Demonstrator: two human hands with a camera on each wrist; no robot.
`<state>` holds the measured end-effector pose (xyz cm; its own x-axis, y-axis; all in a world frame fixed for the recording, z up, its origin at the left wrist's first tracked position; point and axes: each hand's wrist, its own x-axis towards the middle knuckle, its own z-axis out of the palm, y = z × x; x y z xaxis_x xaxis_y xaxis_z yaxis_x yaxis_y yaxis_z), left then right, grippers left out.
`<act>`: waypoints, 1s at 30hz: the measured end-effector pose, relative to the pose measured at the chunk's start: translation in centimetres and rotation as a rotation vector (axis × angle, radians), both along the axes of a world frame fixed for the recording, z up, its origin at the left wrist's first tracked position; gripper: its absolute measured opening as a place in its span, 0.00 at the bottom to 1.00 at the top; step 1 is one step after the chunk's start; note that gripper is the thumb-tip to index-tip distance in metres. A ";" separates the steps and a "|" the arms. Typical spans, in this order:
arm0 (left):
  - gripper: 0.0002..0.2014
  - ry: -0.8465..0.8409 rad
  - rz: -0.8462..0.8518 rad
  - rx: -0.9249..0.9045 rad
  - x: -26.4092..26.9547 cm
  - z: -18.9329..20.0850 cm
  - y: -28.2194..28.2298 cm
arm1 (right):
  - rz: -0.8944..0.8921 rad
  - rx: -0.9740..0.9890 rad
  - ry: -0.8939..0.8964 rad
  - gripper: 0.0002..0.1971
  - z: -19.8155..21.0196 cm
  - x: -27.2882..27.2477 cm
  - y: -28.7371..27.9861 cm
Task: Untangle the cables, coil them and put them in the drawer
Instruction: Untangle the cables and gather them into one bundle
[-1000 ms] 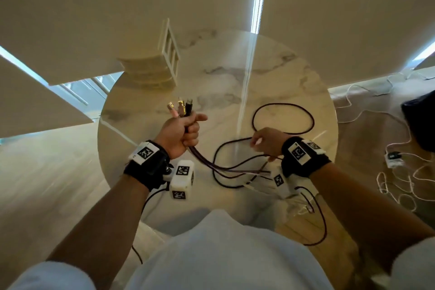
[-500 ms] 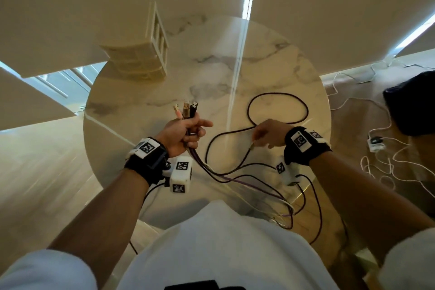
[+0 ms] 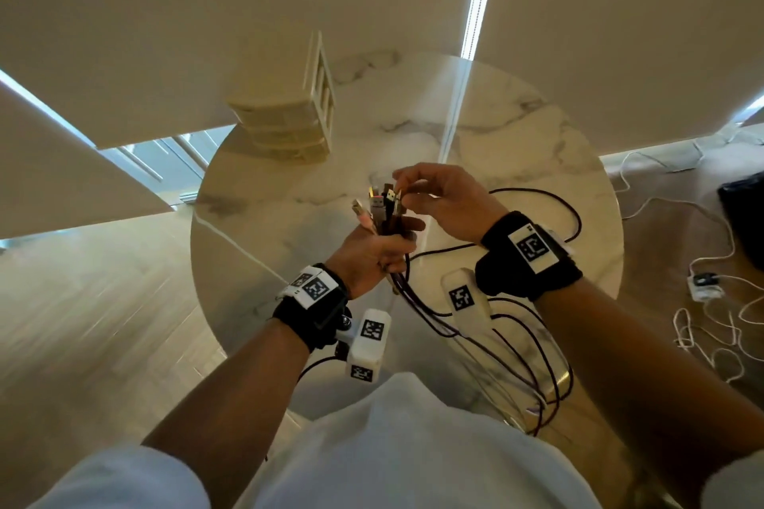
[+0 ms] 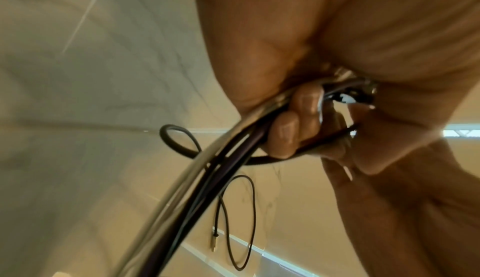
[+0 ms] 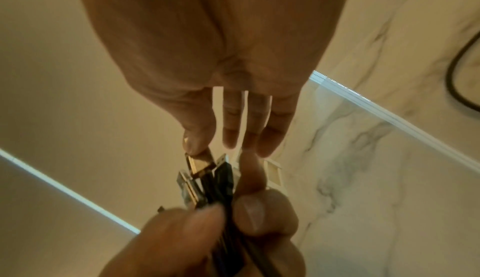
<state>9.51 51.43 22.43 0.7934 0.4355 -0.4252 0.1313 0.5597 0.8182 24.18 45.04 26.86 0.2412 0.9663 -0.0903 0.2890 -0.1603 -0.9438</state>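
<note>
My left hand [image 3: 392, 244] grips a bundle of dark and pale cables [image 3: 417, 302] just under their plugs [image 3: 378, 207], which stick up above the fist. The right hand [image 3: 401, 190] is at those plugs and pinches one between thumb and fingertip; its other fingers are stretched out. In the right wrist view the thumb [image 5: 197, 141] sits on a metal plug [image 5: 201, 163]. In the left wrist view curled fingers [image 4: 285, 135] clamp the cables [image 4: 207, 174]. The cables trail over the near edge of the round marble table [image 3: 516, 136]. A small cream drawer unit [image 3: 289, 124] stands at the back left.
One black cable loop [image 3: 574, 219] lies on the table to the right of my hands. On the floor at the right lie white cords with a small charger [image 3: 703, 285] and a dark bag [image 3: 744, 202]. A wall rises right behind the table.
My right hand left the cable on the table and rose to the plugs held in the left hand. The left hand lifted the bundle slightly; more cable now hangs off the near edge.
</note>
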 end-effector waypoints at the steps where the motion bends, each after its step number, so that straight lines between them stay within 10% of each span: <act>1: 0.11 0.014 0.017 0.031 0.2 0.2 -0.1 | 0.008 -0.001 0.018 0.08 0.1 -0.2 0.3; 17: 0.13 0.090 0.176 0.094 1.4 1.5 -0.4 | 0.000 -0.027 -0.188 0.13 1.7 -2.2 2.0; 26: 0.17 -0.045 0.303 -0.056 1.1 3.0 2.8 | 0.150 -0.264 0.341 0.17 0.1 -2.2 -0.2; 30: 0.20 -0.069 0.350 -0.104 0.9 3.7 4.1 | 0.204 -0.338 0.128 0.16 -1.3 0.2 -1.1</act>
<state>10.38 55.56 26.13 0.6324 0.6425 -0.4326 -0.1358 0.6418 0.7547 24.35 43.96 25.59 0.0138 0.9040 -0.4273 0.2310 -0.4187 -0.8783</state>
